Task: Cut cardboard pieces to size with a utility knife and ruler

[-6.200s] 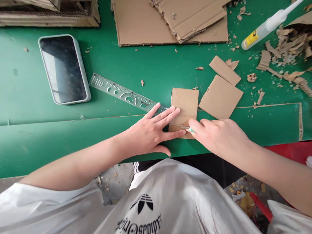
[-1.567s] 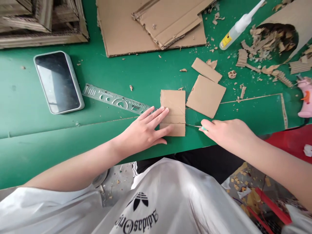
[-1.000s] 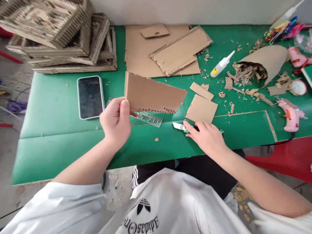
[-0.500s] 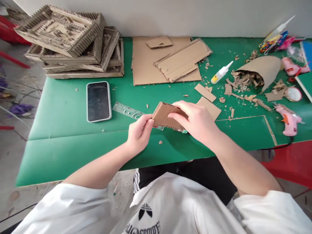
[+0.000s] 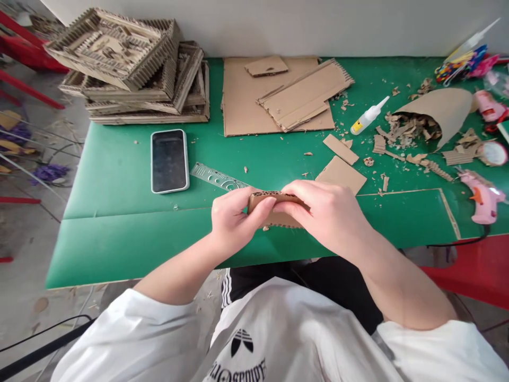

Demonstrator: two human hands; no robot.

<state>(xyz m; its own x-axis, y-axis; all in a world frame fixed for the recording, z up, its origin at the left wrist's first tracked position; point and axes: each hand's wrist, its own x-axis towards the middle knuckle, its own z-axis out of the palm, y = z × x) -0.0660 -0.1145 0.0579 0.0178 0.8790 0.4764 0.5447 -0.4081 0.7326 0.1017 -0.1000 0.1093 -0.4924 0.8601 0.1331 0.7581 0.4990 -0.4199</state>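
A small piece of corrugated cardboard [image 5: 287, 218] is held between both hands above the front of the green table, its wavy cut edge facing up. My left hand [image 5: 235, 216] grips its left end, thumb across the near face and fingers behind. Around the right part of the top edge, my right hand [image 5: 326, 212] is closed with its thumb on the near face. The two thumb tips lie close together. Behind my left hand, a clear plastic stencil ruler [image 5: 217, 176] lies on the table, its right end hidden.
A phone [image 5: 169, 161] lies on the left below stacked corrugated cardboard frames [image 5: 131, 79]. Cardboard sheets [image 5: 242, 114] lie at the back. To the right are a glue bottle [image 5: 368, 116], cardboard scraps [image 5: 417, 130], a loose square [image 5: 342, 175] and a pink glue gun [image 5: 483, 196].
My left hand has shifted along the cardboard, bringing its thumb over the near face beside the right thumb. The cardboard has tipped so its corrugated edge faces up. The view has shifted slightly.
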